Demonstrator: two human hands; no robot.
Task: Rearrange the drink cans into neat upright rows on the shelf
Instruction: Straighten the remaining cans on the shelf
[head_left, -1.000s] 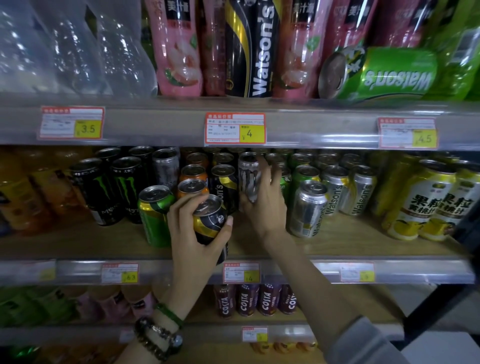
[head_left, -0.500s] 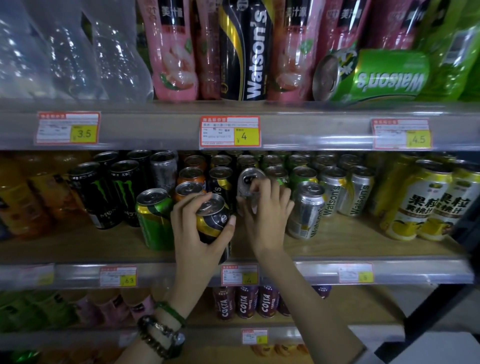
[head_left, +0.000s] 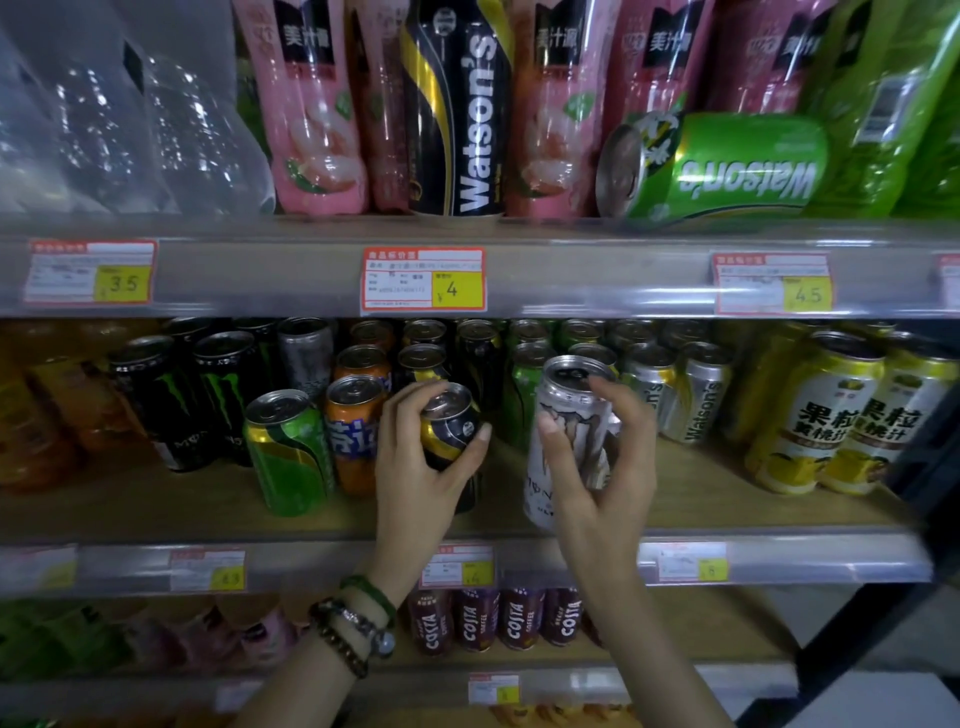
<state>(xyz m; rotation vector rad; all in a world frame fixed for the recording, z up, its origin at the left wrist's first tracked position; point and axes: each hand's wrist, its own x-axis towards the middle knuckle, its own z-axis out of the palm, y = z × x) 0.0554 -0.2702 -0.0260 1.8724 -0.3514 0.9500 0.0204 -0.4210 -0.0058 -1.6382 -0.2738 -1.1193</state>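
Head view, looking at the middle shelf (head_left: 675, 499), a wooden board with a clear plastic price rail along its front edge.

Left hand (head_left: 421, 462) is wrapping around a short black-and-yellow can (head_left: 451, 431), fingers curled over the rim at 11 o'clock, thumb pressing the side at 3 o'clock. Can is tilting slightly, its metal top facing the camera; whether its base is touching the shelf is hidden by the palm. Beaded bracelets (head_left: 353, 631) are sitting on that wrist.

Right hand (head_left: 597, 467) is gripping a tall silver-white can (head_left: 563, 441) with a claw-mark logo, thumb on the label at 9 o'clock, fingers reaching round the far side and the rim at 2 o'clock. Can is leaning, glossy and cylindrical, with its pull-tab top showing; its lower end is at the shelf's front edge.

At 9 o'clock from the left hand, an orange can (head_left: 353, 441) and a green can (head_left: 288, 452) are standing upright, touching each other. Farther toward 9 o'clock, black cans with green claw marks (head_left: 182, 405) are standing in rows. At 3 o'clock from the right hand, silver cans (head_left: 691, 400) and yellow cans (head_left: 821, 415) are standing upright.

On the shelf above, at 1 o'clock, a green can (head_left: 727, 166) is lying on its side, with its metal end pointing toward 9 o'clock.
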